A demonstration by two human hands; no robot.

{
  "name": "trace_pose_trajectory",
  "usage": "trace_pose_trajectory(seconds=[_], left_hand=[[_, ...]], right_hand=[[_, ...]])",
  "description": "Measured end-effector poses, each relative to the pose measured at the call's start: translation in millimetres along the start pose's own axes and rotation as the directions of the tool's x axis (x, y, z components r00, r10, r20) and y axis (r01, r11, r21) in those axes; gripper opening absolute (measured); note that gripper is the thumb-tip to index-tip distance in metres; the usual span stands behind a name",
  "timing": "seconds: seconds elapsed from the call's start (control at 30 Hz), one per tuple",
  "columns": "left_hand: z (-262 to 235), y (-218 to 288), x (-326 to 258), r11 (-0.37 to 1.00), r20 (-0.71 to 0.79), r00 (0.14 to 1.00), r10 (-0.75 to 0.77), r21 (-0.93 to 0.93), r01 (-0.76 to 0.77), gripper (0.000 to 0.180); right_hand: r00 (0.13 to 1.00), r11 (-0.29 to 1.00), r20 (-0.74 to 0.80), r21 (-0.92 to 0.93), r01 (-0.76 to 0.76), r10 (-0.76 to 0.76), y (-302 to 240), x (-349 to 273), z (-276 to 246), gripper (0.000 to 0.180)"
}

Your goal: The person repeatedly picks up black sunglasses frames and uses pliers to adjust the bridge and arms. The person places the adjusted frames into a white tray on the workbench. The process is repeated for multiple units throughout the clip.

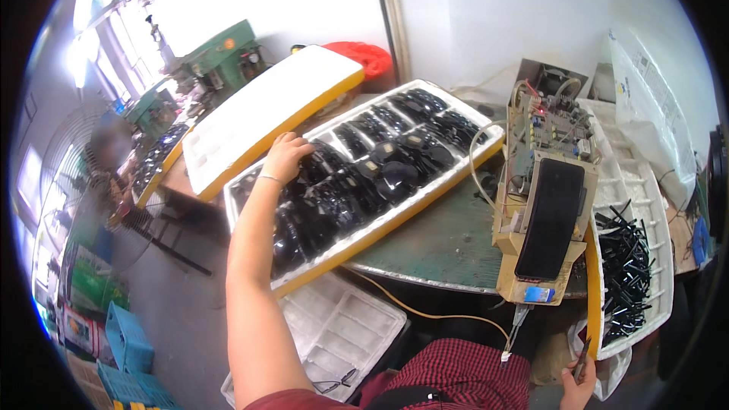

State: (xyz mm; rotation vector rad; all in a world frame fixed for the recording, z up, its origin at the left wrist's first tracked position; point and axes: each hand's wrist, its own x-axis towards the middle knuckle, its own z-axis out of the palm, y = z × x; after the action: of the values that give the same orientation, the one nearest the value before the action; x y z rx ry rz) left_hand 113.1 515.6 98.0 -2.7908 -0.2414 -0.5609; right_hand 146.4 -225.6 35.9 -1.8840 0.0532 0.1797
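My left hand (286, 156) reaches out over a long white foam tray with a yellow edge (395, 220), its fingers curled down onto the black glossy parts (380, 171) that fill the tray's compartments. Whether it grips one of them cannot be told. My right hand (579, 386) is low at the right, near my lap, and pinches a thin dark tool (583, 355). In front of me stands a tan test jig (541, 228) with a black curved part lying on its sloped face and a bare circuit board (543, 129) behind it.
A second foam tray (638, 205) at the right holds several thin black sticks. An upturned white tray (266, 110) lies beyond the left one. An empty tray (342, 326) sits below the green table (448, 247). A yellow cable (433, 315) hangs down. Green machines (220, 57) stand at the back left.
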Motion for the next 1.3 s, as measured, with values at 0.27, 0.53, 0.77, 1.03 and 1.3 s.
trace_pose_trajectory(seconds=[0.27,0.53,0.77,1.03,1.3], left_hand=[[11.2,13.8,7.4,0.960,0.378,0.916,-0.131,-0.182,0.212,0.075],[0.2,13.9,20.2,0.940,0.355,0.900,-0.252,-0.133,0.316,0.060],[-76.1,96.3,-90.8,0.980,-0.405,0.900,-0.159,-0.172,0.096,0.035],[-111.3,239.5,-441.1,0.448,-0.320,0.373,-0.871,-0.204,0.870,0.021],[-29.4,359.4,-484.8,0.260,0.357,0.333,-0.873,-0.238,0.936,0.014]], right_hand=[[0.999,0.999,-0.046,-0.044,-0.008,0.006,-24.1,-5.7,22.8,0.058],[0.974,0.909,0.046,0.353,-0.223,0.222,-8.7,7.0,22.4,0.051],[0.988,0.751,0.107,0.642,-0.154,0.111,14.7,-2.6,-8.3,0.045],[0.942,0.719,0.320,0.677,-0.156,-0.098,26.7,21.7,-33.7,0.045],[0.842,0.652,0.482,0.723,-0.228,-0.241,0.6,37.5,-13.1,0.047]])
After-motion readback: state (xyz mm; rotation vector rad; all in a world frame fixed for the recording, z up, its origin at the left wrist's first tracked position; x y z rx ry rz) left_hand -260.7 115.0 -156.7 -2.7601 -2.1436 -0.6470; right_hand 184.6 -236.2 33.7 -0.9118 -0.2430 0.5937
